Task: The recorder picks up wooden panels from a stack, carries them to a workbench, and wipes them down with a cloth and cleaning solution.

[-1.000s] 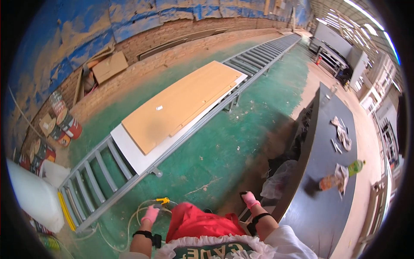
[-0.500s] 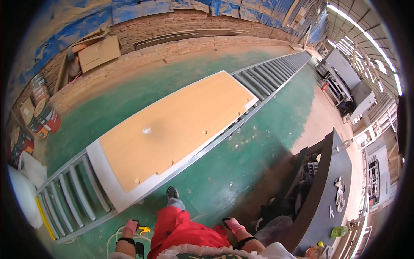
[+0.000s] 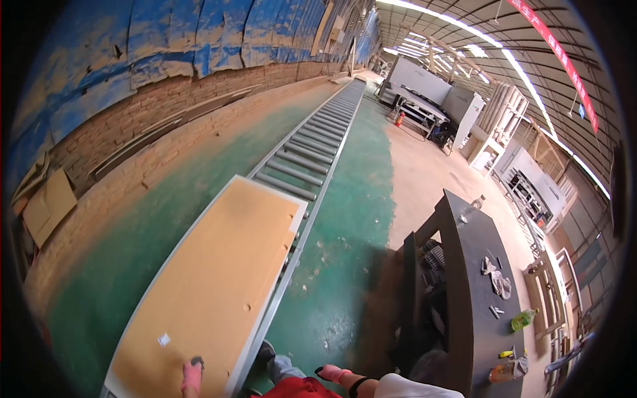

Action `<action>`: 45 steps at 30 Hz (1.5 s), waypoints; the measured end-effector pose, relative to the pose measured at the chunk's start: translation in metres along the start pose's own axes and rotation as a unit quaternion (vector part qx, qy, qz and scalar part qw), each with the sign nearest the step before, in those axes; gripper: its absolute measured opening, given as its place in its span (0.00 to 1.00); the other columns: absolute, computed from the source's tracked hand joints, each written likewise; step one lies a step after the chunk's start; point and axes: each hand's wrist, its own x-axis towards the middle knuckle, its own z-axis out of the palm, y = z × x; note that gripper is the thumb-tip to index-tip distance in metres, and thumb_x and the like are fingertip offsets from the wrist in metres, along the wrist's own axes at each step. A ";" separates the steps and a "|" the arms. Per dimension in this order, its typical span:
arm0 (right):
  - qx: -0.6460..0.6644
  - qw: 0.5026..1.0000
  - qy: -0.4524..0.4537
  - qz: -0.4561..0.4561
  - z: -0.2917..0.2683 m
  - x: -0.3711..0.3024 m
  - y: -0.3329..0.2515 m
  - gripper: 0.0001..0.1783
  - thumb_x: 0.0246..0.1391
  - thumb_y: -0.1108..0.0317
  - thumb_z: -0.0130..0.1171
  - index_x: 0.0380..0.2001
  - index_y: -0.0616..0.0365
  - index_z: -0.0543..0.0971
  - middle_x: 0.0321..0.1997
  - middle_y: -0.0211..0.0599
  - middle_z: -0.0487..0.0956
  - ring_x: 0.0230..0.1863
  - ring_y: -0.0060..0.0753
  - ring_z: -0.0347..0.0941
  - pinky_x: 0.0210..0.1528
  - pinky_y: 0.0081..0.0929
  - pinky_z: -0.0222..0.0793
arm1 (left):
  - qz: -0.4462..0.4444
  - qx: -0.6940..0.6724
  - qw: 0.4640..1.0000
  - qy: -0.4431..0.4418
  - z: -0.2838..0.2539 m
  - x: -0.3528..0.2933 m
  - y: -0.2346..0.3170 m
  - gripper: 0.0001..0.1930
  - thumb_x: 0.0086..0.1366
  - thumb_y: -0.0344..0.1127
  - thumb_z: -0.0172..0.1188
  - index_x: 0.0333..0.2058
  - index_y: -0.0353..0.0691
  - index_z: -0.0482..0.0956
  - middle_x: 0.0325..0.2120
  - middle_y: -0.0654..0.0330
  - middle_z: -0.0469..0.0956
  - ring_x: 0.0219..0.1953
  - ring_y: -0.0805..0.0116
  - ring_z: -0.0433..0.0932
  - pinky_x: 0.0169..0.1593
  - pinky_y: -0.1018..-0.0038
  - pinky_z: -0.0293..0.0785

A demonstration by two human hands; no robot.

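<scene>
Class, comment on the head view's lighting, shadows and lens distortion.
Throughout the head view: ceiling strip lights glare white; a shadow darkens the green floor beside the dark workbench, and a soft dark patch marks the tan board near its far end; the workbench's long edge bows, and the picture's corners fall black.

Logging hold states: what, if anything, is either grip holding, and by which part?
Nothing visibly held. The left grip is over the board, the right grip over the floor; anything hidden beneath them can't be told.
</scene>
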 end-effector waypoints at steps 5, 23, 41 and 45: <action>-0.016 0.989 -0.118 -0.082 -0.045 0.100 -0.037 0.23 0.44 0.50 0.50 0.34 0.57 0.79 0.38 0.48 0.78 0.44 0.46 0.73 0.45 0.36 0.67 | -0.026 -0.180 0.983 -0.027 0.029 0.080 -0.124 0.09 0.58 0.37 0.49 0.31 0.44 0.77 0.24 0.55 0.77 0.30 0.56 0.76 0.36 0.67 0.72; 0.385 0.919 -0.056 0.063 -0.051 0.271 -0.214 0.37 0.44 0.35 0.53 0.45 0.58 0.71 0.32 0.31 0.72 0.30 0.22 0.66 0.29 0.21 0.64 | 0.149 0.120 0.905 0.381 -0.021 0.391 -0.118 0.25 0.61 0.32 0.47 0.58 0.38 0.55 0.53 0.42 0.61 0.54 0.44 0.62 0.56 0.58 0.59; 0.484 0.867 -0.118 0.028 -0.067 0.282 -0.263 0.19 0.59 0.69 0.42 0.52 0.63 0.66 0.50 0.39 0.73 0.50 0.31 0.70 0.50 0.23 0.64 | 0.057 0.387 0.883 0.259 -0.067 0.461 -0.144 0.22 0.63 0.36 0.50 0.53 0.34 0.60 0.50 0.44 0.65 0.52 0.52 0.67 0.53 0.69 0.66; 0.585 0.795 -0.155 0.040 -0.067 0.268 -0.262 0.19 0.59 0.68 0.41 0.53 0.61 0.66 0.51 0.34 0.73 0.49 0.35 0.71 0.40 0.30 0.70 | -0.023 0.358 0.915 0.184 -0.067 0.441 -0.124 0.22 0.63 0.38 0.47 0.54 0.37 0.59 0.50 0.42 0.63 0.52 0.52 0.65 0.55 0.67 0.64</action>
